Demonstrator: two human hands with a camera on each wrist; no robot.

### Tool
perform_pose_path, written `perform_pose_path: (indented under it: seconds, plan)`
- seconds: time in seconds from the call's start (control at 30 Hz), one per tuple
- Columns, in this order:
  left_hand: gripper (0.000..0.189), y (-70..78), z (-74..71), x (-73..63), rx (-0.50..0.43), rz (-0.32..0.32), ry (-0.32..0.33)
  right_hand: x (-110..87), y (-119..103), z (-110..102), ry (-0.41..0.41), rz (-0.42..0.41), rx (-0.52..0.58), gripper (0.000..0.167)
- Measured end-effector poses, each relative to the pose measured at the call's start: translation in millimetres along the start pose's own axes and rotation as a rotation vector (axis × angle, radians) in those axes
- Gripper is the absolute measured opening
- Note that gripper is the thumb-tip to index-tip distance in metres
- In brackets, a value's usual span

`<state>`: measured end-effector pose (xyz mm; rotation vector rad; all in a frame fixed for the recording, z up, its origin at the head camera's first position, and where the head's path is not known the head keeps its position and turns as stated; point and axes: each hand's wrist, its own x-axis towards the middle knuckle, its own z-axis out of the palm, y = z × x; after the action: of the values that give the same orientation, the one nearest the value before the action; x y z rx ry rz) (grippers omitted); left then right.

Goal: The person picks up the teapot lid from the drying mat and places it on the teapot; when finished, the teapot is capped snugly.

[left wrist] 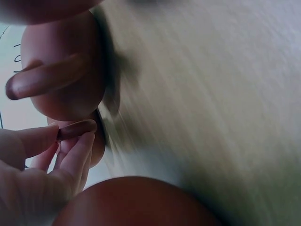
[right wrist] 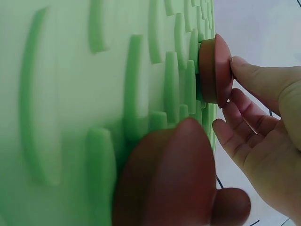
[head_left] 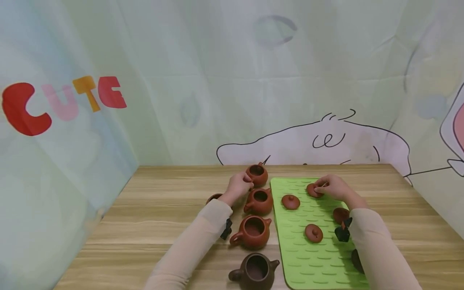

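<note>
My left hand is at the farthest red-brown clay teapot, its thumb and fingers pinching the handle. That teapot is lidless and stands upright on the table. On the far part of a green mat, my right hand holds a red-brown teapot lid by its top, the thumb on it and the other fingers bent close by. In the right wrist view the lid sits against the mat's ridges; its knob is hidden by the hand.
Nearer in the same row stand a second teapot, a third and a dark brown one, all lidless. Another vessel is mostly hidden behind the left arm. Several more lids lie on the mat, some partly behind the right arm.
</note>
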<state>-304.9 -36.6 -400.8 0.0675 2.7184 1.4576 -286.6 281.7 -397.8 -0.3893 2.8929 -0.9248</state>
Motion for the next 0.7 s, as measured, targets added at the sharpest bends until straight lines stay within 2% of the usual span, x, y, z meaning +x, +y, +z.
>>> perform_pose_path:
  seconds: [0.33, 0.5, 0.7]
  plan:
    - [0.005, -2.2, -3.2, 2.0, -0.027, -0.013, -0.035, 7.3, -13, -3, -0.012, 0.002, 0.006, 0.026]
    - [0.003, -3.6, -4.4, 4.3, -0.033, -0.019, -0.040, 18.9, -32, -4, -0.005, -0.020, 0.027, 0.032]
    - [0.006, -2.9, -5.7, 4.1, -0.041, -0.003, -0.031, 38.2, -59, -2, 0.003, -0.066, 0.029, 0.028]
